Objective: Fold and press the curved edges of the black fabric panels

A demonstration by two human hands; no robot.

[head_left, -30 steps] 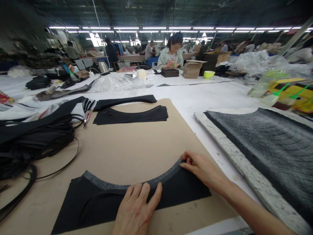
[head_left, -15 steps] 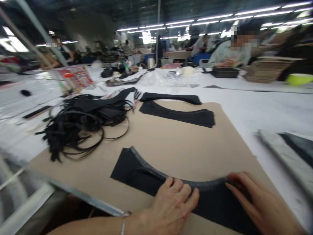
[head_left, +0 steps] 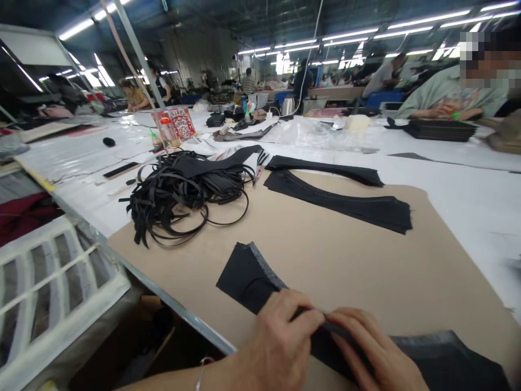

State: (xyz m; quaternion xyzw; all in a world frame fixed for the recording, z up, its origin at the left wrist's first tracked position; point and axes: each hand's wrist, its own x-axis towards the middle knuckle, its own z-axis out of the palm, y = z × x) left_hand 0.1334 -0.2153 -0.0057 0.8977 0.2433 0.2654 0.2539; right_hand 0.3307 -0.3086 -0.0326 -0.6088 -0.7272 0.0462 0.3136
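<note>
Fabric (head_left: 325,350), black and curved, lies under both hands, its edge pinched in the nearly closed fingers of the left hand (head_left: 283,336) and right hand (head_left: 372,353), which has come in beside it, shifting handling to mid-edge.

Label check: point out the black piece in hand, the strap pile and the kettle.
Black piece (head_left: 244,278): head view, on its left end.
Strap pile (head_left: 195,184): head view, near the heap's middle.
Kettle (head_left: 288,106): head view, on its body.
</note>
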